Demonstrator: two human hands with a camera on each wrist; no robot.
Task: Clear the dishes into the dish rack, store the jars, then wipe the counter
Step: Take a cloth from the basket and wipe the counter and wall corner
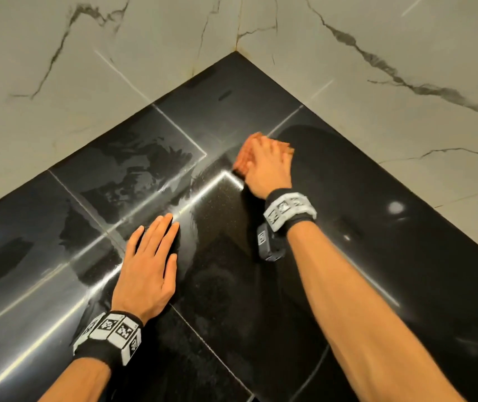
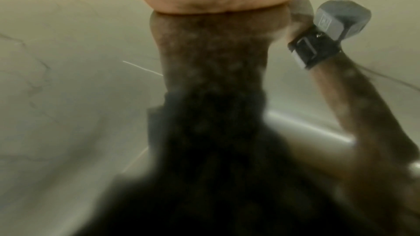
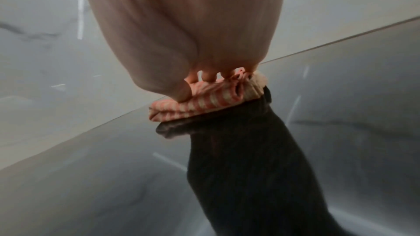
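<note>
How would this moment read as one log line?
stage: wiping | right hand: presses striped cloth on black counter | left hand: flat on counter

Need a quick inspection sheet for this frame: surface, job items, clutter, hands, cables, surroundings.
Surface: black glossy tiled counter, corner section, with smeared streaks left of the hands.
Job's things: orange-and-white striped cloth, bunched flat on the counter; no dishes, rack or jars in view.
Clutter: nothing seen.
Hands: right hand presses on the cloth, thumb and fingers curled over its folds; left hand lies flat on the counter, fingers straight, holding nothing.
Cables: nothing seen; marker wristbands on both wrists.
Surroundings: white marble-veined wall tiles on both sides of the corner.
</note>
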